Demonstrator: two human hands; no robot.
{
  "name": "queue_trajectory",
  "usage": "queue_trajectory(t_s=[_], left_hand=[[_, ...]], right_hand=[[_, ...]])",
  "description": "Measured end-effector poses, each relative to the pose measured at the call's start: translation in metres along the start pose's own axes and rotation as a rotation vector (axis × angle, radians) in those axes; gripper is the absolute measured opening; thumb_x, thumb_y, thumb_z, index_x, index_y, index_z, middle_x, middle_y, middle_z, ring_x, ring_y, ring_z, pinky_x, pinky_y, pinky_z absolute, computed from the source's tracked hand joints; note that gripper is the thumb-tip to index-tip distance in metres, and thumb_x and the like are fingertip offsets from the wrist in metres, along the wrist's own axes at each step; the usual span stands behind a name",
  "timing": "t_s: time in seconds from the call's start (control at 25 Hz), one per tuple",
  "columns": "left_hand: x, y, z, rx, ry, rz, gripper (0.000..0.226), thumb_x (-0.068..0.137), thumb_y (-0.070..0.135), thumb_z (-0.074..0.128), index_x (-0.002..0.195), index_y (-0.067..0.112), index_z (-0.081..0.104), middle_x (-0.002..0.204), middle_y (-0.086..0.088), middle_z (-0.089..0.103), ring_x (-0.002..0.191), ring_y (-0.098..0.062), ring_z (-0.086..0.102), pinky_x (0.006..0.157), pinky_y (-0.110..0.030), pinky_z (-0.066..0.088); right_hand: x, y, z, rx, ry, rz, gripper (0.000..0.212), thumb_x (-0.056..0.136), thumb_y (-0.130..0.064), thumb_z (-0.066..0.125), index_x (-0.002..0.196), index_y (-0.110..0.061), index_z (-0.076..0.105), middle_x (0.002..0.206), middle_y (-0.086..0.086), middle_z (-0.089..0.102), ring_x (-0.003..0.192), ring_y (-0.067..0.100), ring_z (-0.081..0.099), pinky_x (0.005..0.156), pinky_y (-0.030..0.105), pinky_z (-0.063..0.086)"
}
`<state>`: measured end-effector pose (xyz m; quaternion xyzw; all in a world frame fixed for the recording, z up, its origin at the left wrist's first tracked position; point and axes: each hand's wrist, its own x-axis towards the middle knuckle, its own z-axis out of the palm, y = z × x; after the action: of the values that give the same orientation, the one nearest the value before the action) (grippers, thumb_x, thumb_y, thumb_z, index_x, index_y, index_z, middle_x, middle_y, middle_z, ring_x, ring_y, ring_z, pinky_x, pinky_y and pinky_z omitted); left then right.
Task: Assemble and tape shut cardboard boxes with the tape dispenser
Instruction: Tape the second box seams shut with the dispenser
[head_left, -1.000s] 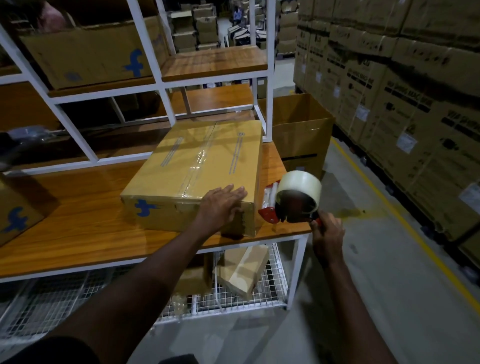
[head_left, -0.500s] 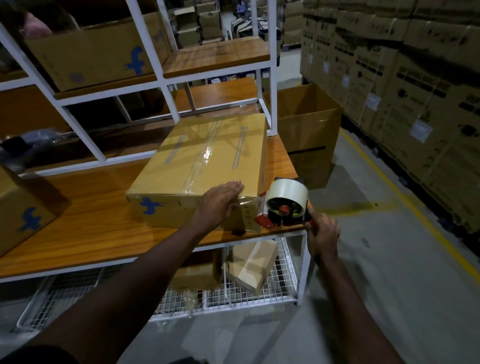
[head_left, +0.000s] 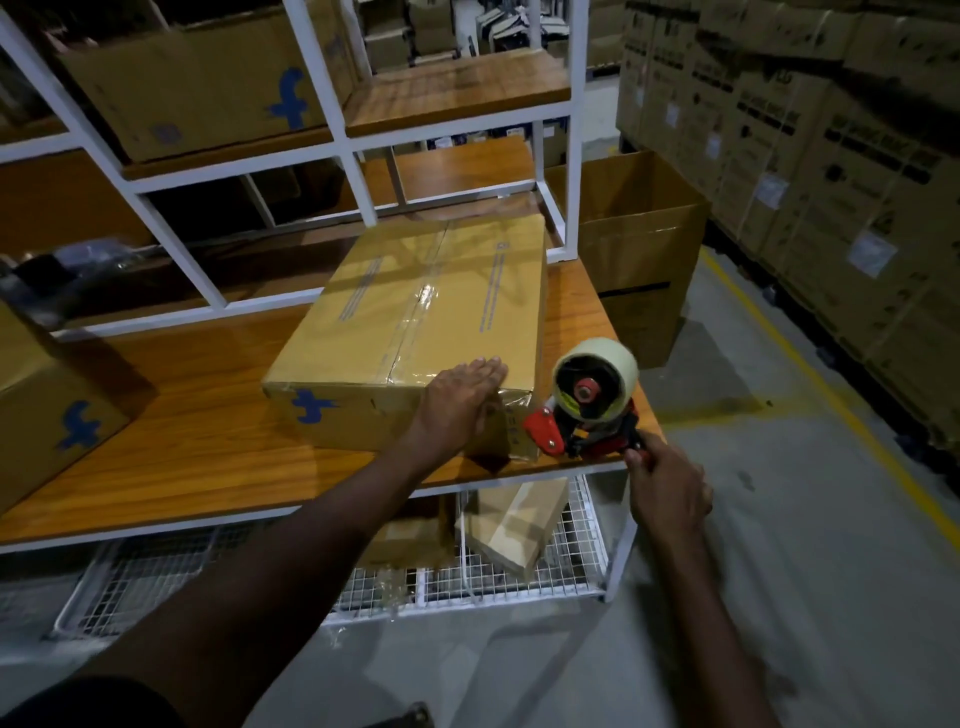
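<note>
Box (head_left: 415, 312) taped along its top seam, at the right end of the wooden table (head_left: 182, 441), left hand (head_left: 457, 405) flat on its near top edge with fingers straight and together.
Just beside its near corner, the right hand (head_left: 667, 493) grips the tape dispenser (head_left: 587, 415) by the handle. A tug without a clean cut could likely drag the box toward the table's edge or leave the wrinkled tape tail unstuck. The box's long axis runs away toward the shelving; the dispenser's red blade end points at the box.
</note>
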<state>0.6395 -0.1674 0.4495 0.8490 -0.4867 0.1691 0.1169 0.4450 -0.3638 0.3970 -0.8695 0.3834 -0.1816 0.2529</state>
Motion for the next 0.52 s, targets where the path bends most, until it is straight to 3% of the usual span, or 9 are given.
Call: queue_trajectory(t_s=[0.08, 0.16, 0.32, 0.4, 0.52], left_hand=[[-0.001, 0.002, 0.001, -0.031, 0.007, -0.009, 0.062, 0.068, 0.0, 0.079, 0.128, 0.004, 0.061, 0.13, -0.016, 0.062, 0.117, -0.034, 0.061, 0.097, -0.051, 0.049], [0.0, 0.001, 0.003, -0.06, 0.004, -0.031, 0.063, 0.07, 0.001, 0.079, 0.129, 0.005, 0.06, 0.131, -0.016, 0.061, 0.119, -0.034, 0.06, 0.099, -0.051, 0.049], [-0.003, -0.002, -0.002, -0.109, 0.042, -0.012, 0.057, 0.075, 0.007, 0.077, 0.129, 0.005, 0.06, 0.132, -0.016, 0.061, 0.121, -0.033, 0.059, 0.102, -0.052, 0.043], [-0.015, -0.009, -0.01, -0.108, 0.102, -0.013, 0.05, 0.081, 0.018, 0.064, 0.129, 0.004, 0.06, 0.13, -0.015, 0.062, 0.121, -0.031, 0.059, 0.103, -0.054, 0.04], [-0.051, -0.042, -0.028, -0.156, 0.29, -0.168, 0.047, 0.086, 0.024, 0.049, 0.125, 0.003, 0.063, 0.121, -0.013, 0.067, 0.112, -0.028, 0.064, 0.101, -0.047, 0.043]], right_hand=[[-0.011, 0.013, 0.003, 0.053, 0.057, 0.045, 0.029, 0.093, -0.026, 0.061, 0.12, -0.024, 0.067, 0.11, 0.018, 0.067, 0.105, 0.042, 0.055, 0.091, 0.047, 0.039], [-0.018, 0.023, 0.006, 0.082, 0.116, 0.114, 0.033, 0.089, -0.034, 0.055, 0.116, -0.024, 0.07, 0.107, 0.017, 0.069, 0.104, 0.042, 0.058, 0.088, 0.047, 0.041], [-0.003, 0.003, -0.006, 0.227, 0.211, 0.225, 0.031, 0.093, -0.03, 0.06, 0.122, -0.023, 0.066, 0.114, 0.017, 0.067, 0.111, 0.042, 0.053, 0.095, 0.052, 0.036], [0.013, -0.023, -0.011, 0.225, 0.229, 0.182, 0.028, 0.093, -0.028, 0.061, 0.118, -0.017, 0.067, 0.111, 0.02, 0.065, 0.11, 0.043, 0.05, 0.096, 0.054, 0.033], [0.027, -0.08, -0.009, 0.243, 0.235, 0.085, 0.029, 0.093, -0.028, 0.06, 0.12, -0.018, 0.065, 0.116, 0.014, 0.063, 0.113, 0.039, 0.046, 0.1, 0.052, 0.028]])
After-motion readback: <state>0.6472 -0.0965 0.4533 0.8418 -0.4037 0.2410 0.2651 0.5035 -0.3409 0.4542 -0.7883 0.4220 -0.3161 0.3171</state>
